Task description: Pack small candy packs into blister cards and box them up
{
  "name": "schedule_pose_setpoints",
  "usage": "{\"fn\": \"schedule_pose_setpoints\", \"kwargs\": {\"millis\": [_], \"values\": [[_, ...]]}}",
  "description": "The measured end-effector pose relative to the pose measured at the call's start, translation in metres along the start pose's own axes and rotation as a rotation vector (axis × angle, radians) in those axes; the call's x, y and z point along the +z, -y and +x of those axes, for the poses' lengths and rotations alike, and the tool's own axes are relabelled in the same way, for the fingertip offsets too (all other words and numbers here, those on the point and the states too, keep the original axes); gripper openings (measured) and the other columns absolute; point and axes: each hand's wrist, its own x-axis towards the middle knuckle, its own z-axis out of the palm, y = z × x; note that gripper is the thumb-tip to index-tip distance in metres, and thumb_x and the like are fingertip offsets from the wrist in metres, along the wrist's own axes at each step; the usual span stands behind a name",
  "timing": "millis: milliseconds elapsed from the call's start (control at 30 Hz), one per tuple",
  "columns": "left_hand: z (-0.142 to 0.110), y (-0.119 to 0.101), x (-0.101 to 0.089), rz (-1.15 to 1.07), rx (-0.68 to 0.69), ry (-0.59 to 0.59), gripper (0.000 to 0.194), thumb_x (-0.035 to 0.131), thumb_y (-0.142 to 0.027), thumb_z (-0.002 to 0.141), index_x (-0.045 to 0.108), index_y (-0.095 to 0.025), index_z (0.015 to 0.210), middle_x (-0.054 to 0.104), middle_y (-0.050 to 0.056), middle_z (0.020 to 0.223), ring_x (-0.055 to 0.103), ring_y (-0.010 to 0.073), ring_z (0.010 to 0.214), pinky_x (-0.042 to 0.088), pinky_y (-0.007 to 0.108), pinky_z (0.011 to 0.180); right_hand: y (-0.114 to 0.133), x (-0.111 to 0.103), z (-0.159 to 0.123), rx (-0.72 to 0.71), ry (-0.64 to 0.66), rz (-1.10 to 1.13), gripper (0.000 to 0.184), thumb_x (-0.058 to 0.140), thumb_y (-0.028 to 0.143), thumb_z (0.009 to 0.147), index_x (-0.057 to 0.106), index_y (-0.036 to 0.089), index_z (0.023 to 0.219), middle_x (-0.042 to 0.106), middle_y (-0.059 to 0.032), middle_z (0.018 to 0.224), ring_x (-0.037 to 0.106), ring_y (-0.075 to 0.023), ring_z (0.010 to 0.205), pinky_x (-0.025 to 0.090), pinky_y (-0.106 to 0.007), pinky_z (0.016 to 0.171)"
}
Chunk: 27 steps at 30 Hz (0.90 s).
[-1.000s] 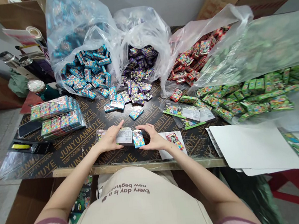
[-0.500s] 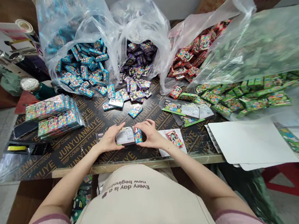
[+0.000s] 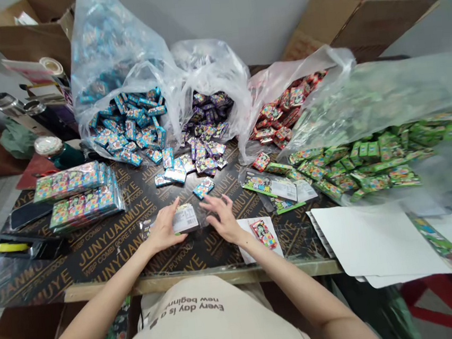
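Observation:
On the dark plywood table top, my left hand grips a small clear-wrapped pack with a grey-white printed label, thumb and fingers at its near and far edges. Just right of the pack, my right hand is open with its fingers apart and nothing in it. Beyond its fingertips lies a single small blue candy box. A red candy box rests on a white sheet by my right wrist. Further off sit loose purple boxes and more blue boxes.
Plastic bags of blue boxes, purple boxes, red boxes and green boxes line the back. Wrapped multi-packs are stacked at left. White cards overhang the right front edge; flat printed sleeves lie nearby.
My right hand has let go of the pack's right end and opened, moving slightly away. The blue end of the pack no longer shows. My view has tilted up.

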Motion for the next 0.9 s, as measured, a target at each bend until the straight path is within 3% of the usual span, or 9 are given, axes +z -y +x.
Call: {"fn": "schedule_pose_setpoints", "kwargs": {"millis": [133, 200, 267, 333, 400, 533, 667, 767, 900], "values": [[-0.004, 0.003, 0.006, 0.076, -0.024, 0.058, 0.107, 0.072, -0.027, 0.063, 0.009, -0.025, 0.15, 0.05, 0.012, 0.125, 0.047, 0.0314, 0.116, 0.037, 0.049, 0.101, -0.057, -0.024, 0.075, 0.173, -0.293, -0.205, 0.049, 0.044, 0.041, 0.091, 0.04, 0.022, 0.136, 0.054, -0.0124, 0.132, 0.045, -0.0262, 0.124, 0.028, -0.045, 0.104], [-0.007, 0.003, 0.011, 0.101, -0.017, 0.076, 0.103, 0.07, -0.029, 0.065, 0.011, -0.026, 0.149, 0.05, 0.011, 0.124, 0.047, 0.0312, 0.115, 0.036, 0.051, 0.102, -0.09, -0.036, 0.12, 0.247, -0.252, -0.303, 0.056, 0.049, 0.048, 0.087, 0.045, 0.018, 0.134, 0.046, -0.0157, 0.138, 0.04, -0.0297, 0.127, 0.033, -0.043, 0.101], [-0.01, 0.003, 0.016, 0.115, -0.02, 0.075, 0.099, 0.069, -0.03, 0.067, 0.013, -0.026, 0.149, 0.05, 0.011, 0.125, 0.047, 0.0308, 0.116, 0.035, 0.051, 0.103, -0.115, -0.042, 0.159, 0.427, -0.171, -0.327, 0.067, 0.053, 0.057, 0.081, 0.043, 0.018, 0.135, 0.05, -0.0173, 0.132, 0.045, -0.0319, 0.121, 0.037, -0.043, 0.095], [-0.012, 0.003, 0.02, 0.118, -0.033, 0.063, 0.097, 0.068, -0.03, 0.068, 0.014, -0.025, 0.149, 0.048, 0.012, 0.127, 0.045, 0.0306, 0.118, 0.034, 0.051, 0.104, -0.128, -0.04, 0.186, 0.589, -0.086, -0.328, 0.079, 0.057, 0.065, 0.075, 0.039, 0.021, 0.138, 0.054, -0.0168, 0.125, 0.048, -0.0337, 0.116, 0.039, -0.045, 0.092], [-0.014, 0.004, 0.023, 0.116, -0.043, 0.057, 0.096, 0.068, -0.029, 0.069, 0.015, -0.025, 0.149, 0.047, 0.012, 0.13, 0.043, 0.0307, 0.121, 0.034, 0.051, 0.105, -0.132, -0.029, 0.198, 0.631, -0.025, -0.355, 0.084, 0.06, 0.068, 0.068, 0.041, 0.023, 0.137, 0.053, -0.017, 0.125, 0.046, -0.0359, 0.117, 0.038, -0.048, 0.092], [-0.021, 0.007, 0.02, 0.101, -0.048, 0.091, 0.095, 0.069, -0.03, 0.068, 0.018, -0.026, 0.148, 0.046, 0.012, 0.132, 0.042, 0.0306, 0.122, 0.034, 0.051, 0.106, -0.125, -0.008, 0.181, 0.489, -0.057, -0.387, 0.064, 0.063, 0.054, 0.073, 0.052, 0.018, 0.124, 0.052, -0.0174, 0.127, 0.043, -0.035, 0.121, 0.034, -0.048, 0.096], [-0.023, 0.003, 0.009, 0.081, -0.046, 0.113, 0.096, 0.074, -0.034, 0.062, 0.027, -0.027, 0.146, 0.05, 0.011, 0.126, 0.044, 0.0306, 0.121, 0.023, 0.057, 0.11, -0.105, -0.012, 0.141, 0.389, -0.257, -0.334, 0.05, 0.064, 0.038, 0.075, 0.056, 0.016, 0.119, 0.051, -0.016, 0.134, 0.037, -0.0347, 0.129, 0.025, -0.054, 0.104], [-0.006, -0.015, 0.0, -0.061, -0.134, 0.003, 0.089, 0.077, -0.043, 0.059, 0.042, -0.025, 0.139, 0.051, 0.012, 0.127, 0.045, 0.0318, 0.122, 0.026, 0.056, 0.109, -0.069, -0.016, 0.109, 0.305, -0.345, -0.135, 0.053, 0.065, 0.04, 0.074, 0.056, 0.016, 0.12, 0.06, -0.0151, 0.123, 0.051, -0.0313, 0.116, 0.036, -0.049, 0.099], [0.04, -0.047, -0.007, -0.593, -0.316, -0.218, 0.051, 0.068, -0.045, 0.071, 0.063, -0.017, 0.113, 0.064, 0.01, 0.108, 0.059, 0.0239, 0.101, 0.045, 0.038, 0.093, -0.006, 0.001, 0.067, 0.2, -0.204, 0.131, 0.056, 0.065, 0.042, 0.076, 0.054, 0.019, 0.125, 0.065, -0.0115, 0.114, 0.061, -0.0278, 0.103, 0.047, -0.042, 0.091]]}}
